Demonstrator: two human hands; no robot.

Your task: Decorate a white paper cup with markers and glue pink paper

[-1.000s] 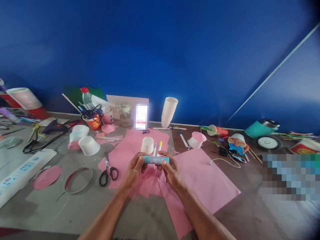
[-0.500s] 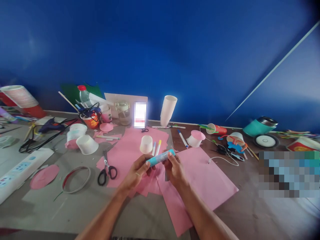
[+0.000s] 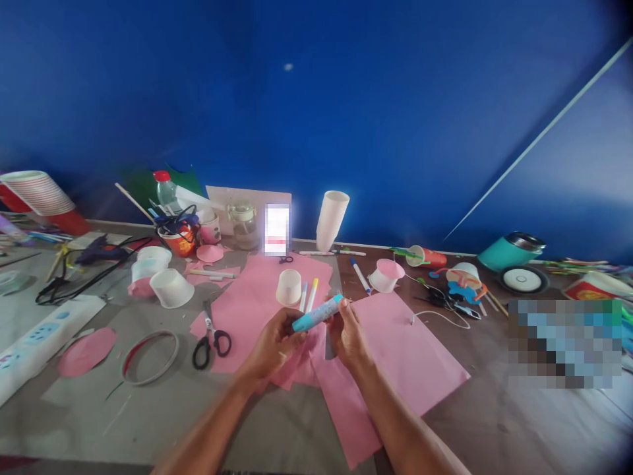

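A light blue glue stick (image 3: 318,313) with a printed label lies slanted between my two hands, its right end higher. My left hand (image 3: 273,344) is closed around its lower left end, thumb below it. Fingers of my right hand (image 3: 349,332) grip the other end, thumb near the tip. Below both hands are pink paper sheets (image 3: 395,343), partly hidden by my forearms. Just beyond the glue stick stand a white paper cup (image 3: 289,286) and two markers (image 3: 310,295). Black-handled scissors (image 3: 211,340) rest left of my left hand.
A tape roll (image 3: 150,357), a pink paper disc (image 3: 88,352) and a power strip (image 3: 47,340) lie to the left. Stacked white cups (image 3: 332,221) stand by the blue wall. On the right are a pink-topped cup (image 3: 386,274), a white cable (image 3: 440,315) and a teal flask (image 3: 512,251).
My left thumb has slid down off the top of the glue stick's left end. The right thumb has shifted slightly towards the tip. The glue stick stays in nearly the same place.
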